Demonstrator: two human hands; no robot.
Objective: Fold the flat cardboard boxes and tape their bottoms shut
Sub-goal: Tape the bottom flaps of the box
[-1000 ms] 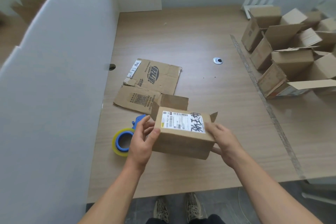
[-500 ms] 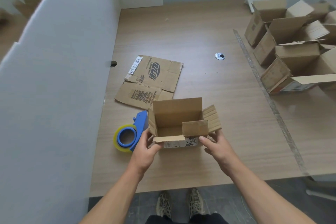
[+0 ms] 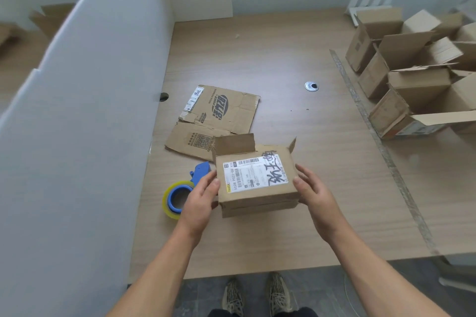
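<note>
A small cardboard box (image 3: 260, 198) is near the table's front, its white shipping-label face turned up toward me. One flap sticks up at its far left edge and another shows at the far right corner. My left hand (image 3: 202, 201) grips the box's left side, thumb at the edge of the label face. My right hand (image 3: 315, 194) holds the right side, thumb at the top edge and lower fingers under the box. A blue tape dispenser with a yellow-rimmed roll (image 3: 177, 197) lies just left of my left hand.
Two flat cardboard boxes (image 3: 222, 110) lie overlapping beyond the held box. Several folded open boxes (image 3: 412, 85) crowd the table's right side. A white partition wall (image 3: 90, 110) borders the left. A metal grommet (image 3: 311, 86) sits mid-table.
Half a second ago the box's open side faced up; both hands have since turned it so the label face is up again, as it was one second ago.
</note>
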